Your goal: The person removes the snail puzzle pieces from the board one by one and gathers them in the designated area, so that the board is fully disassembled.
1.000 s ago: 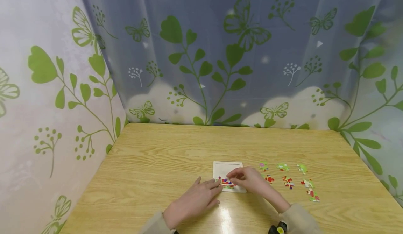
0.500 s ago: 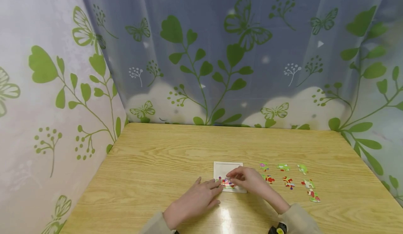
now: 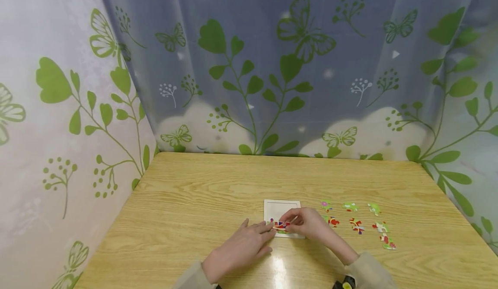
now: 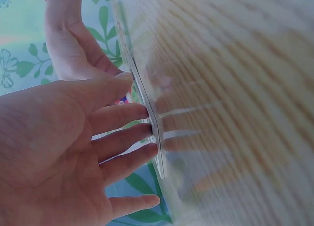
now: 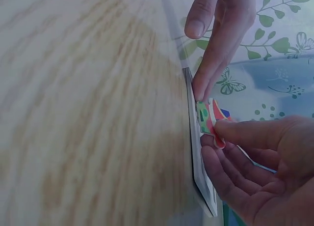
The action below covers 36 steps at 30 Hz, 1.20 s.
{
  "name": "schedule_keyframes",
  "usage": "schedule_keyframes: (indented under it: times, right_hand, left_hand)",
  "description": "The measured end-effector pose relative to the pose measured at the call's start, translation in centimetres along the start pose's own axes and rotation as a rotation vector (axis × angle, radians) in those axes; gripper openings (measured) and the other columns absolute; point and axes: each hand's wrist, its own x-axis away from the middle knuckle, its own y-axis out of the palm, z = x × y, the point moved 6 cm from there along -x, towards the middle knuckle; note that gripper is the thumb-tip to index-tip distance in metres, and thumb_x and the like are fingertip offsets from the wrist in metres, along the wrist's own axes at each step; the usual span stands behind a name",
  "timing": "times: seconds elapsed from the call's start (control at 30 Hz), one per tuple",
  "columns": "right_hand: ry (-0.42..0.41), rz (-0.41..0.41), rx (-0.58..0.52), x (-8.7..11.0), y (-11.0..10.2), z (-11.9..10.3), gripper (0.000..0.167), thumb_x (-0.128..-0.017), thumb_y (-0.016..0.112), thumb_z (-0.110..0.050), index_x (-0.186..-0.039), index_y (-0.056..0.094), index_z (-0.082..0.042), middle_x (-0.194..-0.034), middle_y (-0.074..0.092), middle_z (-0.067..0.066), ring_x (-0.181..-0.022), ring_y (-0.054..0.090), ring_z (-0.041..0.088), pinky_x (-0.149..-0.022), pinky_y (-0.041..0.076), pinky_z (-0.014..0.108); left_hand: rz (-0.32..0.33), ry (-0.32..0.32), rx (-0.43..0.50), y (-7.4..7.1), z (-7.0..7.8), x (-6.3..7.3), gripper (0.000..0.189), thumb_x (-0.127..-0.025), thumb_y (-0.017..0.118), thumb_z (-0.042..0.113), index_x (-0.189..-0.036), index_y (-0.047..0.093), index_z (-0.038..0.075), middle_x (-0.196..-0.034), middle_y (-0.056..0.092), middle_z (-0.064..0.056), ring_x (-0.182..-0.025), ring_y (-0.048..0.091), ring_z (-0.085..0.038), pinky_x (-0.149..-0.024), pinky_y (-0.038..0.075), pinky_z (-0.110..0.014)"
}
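Note:
A square white puzzle tray (image 3: 281, 207) lies on the table, with colourful jigsaw pieces at its near side. My right hand (image 3: 309, 225) pinches a red and green puzzle piece (image 5: 205, 119) between thumb and fingers, low over the tray's near part. In the right wrist view the piece stands tilted, its green end close to the tray's rim. My left hand (image 3: 243, 246) reaches in from the left with fingers extended and spread. Its fingertips rest at the tray's near-left edge, and they cover part of the pieces there.
Several loose puzzle pieces lie in rough rows right of the tray, among them a red one (image 3: 355, 225) and a green one (image 3: 374, 208). The wooden table (image 3: 202, 185) ends at a printed curtain (image 3: 249, 64) behind.
My right fingers have shifted the puzzle piece slightly over the tray; its visible face tilts differently from half a second ago. My left hand and the loose pieces have stayed where they were.

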Motion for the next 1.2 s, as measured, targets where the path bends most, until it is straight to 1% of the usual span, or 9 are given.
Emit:
schedule_keyframes:
  times: [0.13, 0.3, 0.53, 0.67, 0.73, 0.9, 1.03, 1.13, 1.2]
  right_hand:
    - [0.021, 0.031, -0.024, 0.3, -0.8, 0.3, 0.015, -0.088, 0.076, -0.007, -0.103, 0.076, -0.008, -0.097, 0.075, 0.008, -0.078, 0.07, 0.014, -0.064, 0.055, 0.023]
    - [0.074, 0.068, -0.088, 0.7, -2.3, 0.7, 0.02, -0.091, 0.073, -0.009, -0.111, 0.075, -0.006, -0.108, 0.074, 0.015, -0.085, 0.071, 0.019, -0.066, 0.057, 0.024]
    - [0.131, 0.104, -0.157, 1.6, -4.0, 1.5, 0.025, -0.094, 0.072, -0.011, -0.118, 0.074, -0.005, -0.115, 0.071, 0.017, -0.091, 0.07, 0.021, -0.07, 0.059, 0.027]
    - [0.14, 0.114, -0.207, 2.3, -5.0, 1.9, 0.028, -0.095, 0.07, -0.01, -0.122, 0.071, -0.001, -0.117, 0.07, 0.02, -0.092, 0.071, 0.027, -0.073, 0.062, 0.033]
    - [0.149, 0.116, -0.216, 2.7, -5.5, 2.2, 0.029, -0.095, 0.07, -0.01, -0.123, 0.071, 0.0, -0.119, 0.069, 0.021, -0.092, 0.071, 0.029, -0.071, 0.062, 0.035]
    - [0.179, 0.131, -0.194, 3.8, -6.9, 2.9, 0.032, -0.095, 0.071, -0.016, -0.124, 0.07, -0.002, -0.12, 0.07, 0.019, -0.086, 0.071, 0.029, -0.059, 0.056, 0.033]
    - [0.196, 0.145, -0.199, 4.6, -7.8, 3.5, 0.034, -0.095, 0.072, -0.017, -0.125, 0.07, -0.001, -0.122, 0.069, 0.019, -0.085, 0.07, 0.027, -0.063, 0.059, 0.036]
    - [0.209, 0.156, -0.172, 5.3, -8.4, 3.9, 0.034, -0.095, 0.071, -0.019, -0.125, 0.069, -0.002, -0.121, 0.069, 0.018, -0.089, 0.07, 0.026, -0.066, 0.058, 0.036]
    - [0.227, 0.168, -0.131, 5.7, -8.9, 4.2, 0.033, -0.096, 0.071, -0.021, -0.125, 0.07, -0.005, -0.117, 0.071, 0.015, -0.088, 0.071, 0.026, -0.058, 0.055, 0.032]
  left_hand:
    - [-0.012, -0.004, 0.015, 0.1, -0.1, 0.0, 0.047, -0.102, 0.06, 0.035, -0.144, 0.058, 0.015, -0.153, 0.05, -0.003, -0.138, 0.051, -0.023, -0.11, 0.042, -0.059]
    - [-0.029, -0.013, 0.042, 0.2, -0.2, -0.1, 0.047, -0.102, 0.059, 0.035, -0.145, 0.057, 0.016, -0.153, 0.049, -0.003, -0.139, 0.049, -0.023, -0.111, 0.041, -0.06]
    - [-0.023, -0.009, 0.043, 0.2, -0.2, -0.1, 0.047, -0.102, 0.059, 0.034, -0.145, 0.057, 0.015, -0.152, 0.05, -0.003, -0.139, 0.05, -0.023, -0.111, 0.041, -0.06]
    - [-0.024, -0.003, 0.048, 0.1, -0.1, 0.0, 0.047, -0.102, 0.059, 0.034, -0.145, 0.057, 0.015, -0.152, 0.05, -0.004, -0.139, 0.05, -0.024, -0.111, 0.041, -0.06]
    - [-0.021, 0.001, 0.047, 0.1, 0.0, 0.0, 0.047, -0.102, 0.06, 0.033, -0.145, 0.057, 0.014, -0.153, 0.05, -0.004, -0.139, 0.05, -0.024, -0.111, 0.041, -0.06]
    - [-0.014, 0.005, 0.033, 0.0, 0.0, 0.1, 0.046, -0.102, 0.06, 0.034, -0.144, 0.058, 0.014, -0.154, 0.049, -0.004, -0.138, 0.051, -0.023, -0.111, 0.042, -0.059]
    - [-0.011, 0.004, 0.021, 0.0, 0.1, 0.1, 0.047, -0.102, 0.06, 0.034, -0.144, 0.058, 0.015, -0.154, 0.049, -0.003, -0.138, 0.051, -0.022, -0.111, 0.042, -0.059]
    - [-0.01, 0.005, 0.018, 0.0, 0.1, 0.1, 0.047, -0.101, 0.06, 0.034, -0.144, 0.058, 0.015, -0.154, 0.049, -0.003, -0.137, 0.051, -0.022, -0.11, 0.042, -0.059]
    - [-0.009, 0.006, 0.02, 0.0, 0.1, 0.1, 0.046, -0.102, 0.06, 0.034, -0.144, 0.058, 0.015, -0.154, 0.049, -0.003, -0.137, 0.052, -0.022, -0.11, 0.042, -0.059]
